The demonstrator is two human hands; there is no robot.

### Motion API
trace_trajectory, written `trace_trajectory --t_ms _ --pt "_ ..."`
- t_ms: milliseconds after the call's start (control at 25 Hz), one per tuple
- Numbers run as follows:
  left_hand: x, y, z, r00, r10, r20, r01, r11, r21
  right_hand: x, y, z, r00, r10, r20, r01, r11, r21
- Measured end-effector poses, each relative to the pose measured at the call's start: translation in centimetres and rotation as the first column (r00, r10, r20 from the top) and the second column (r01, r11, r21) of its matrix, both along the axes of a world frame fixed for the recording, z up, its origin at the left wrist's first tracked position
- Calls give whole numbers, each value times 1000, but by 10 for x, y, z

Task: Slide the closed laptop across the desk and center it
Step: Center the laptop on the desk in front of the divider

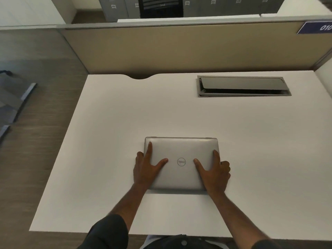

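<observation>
A closed silver laptop (181, 151) with a round logo on its lid lies flat on the white desk (125, 123), toward the near middle. My left hand (146, 168) grips its left edge, thumb and forefinger spread on the lid, other fingers curled over the side. My right hand (213, 171) holds the right edge the same way. Both forearms reach in from the bottom of the view, in dark sleeves.
A grey cable hatch (242, 86) with a dark lid is set into the desk at the back right. A beige partition (179, 51) runs along the desk's far edge, with a curved cutout (140, 77) below it. Wood-look floor lies to the left.
</observation>
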State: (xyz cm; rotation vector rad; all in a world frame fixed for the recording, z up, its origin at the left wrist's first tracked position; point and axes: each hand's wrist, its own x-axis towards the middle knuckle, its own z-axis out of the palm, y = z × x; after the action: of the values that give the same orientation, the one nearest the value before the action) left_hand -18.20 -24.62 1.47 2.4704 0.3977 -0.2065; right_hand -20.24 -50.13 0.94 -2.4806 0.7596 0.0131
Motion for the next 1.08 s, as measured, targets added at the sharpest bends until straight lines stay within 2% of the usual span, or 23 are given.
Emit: trace_trajectory --t_ms 560,1080 --pt "4 0 -12 997 -68 -23 70 988 139 3 -3 -13 1000 -11 -9 11 1000 1" --pt "6 1 -11 983 -181 -22 178 924 338 2 -1 -18 999 23 -23 -26 992 -123"
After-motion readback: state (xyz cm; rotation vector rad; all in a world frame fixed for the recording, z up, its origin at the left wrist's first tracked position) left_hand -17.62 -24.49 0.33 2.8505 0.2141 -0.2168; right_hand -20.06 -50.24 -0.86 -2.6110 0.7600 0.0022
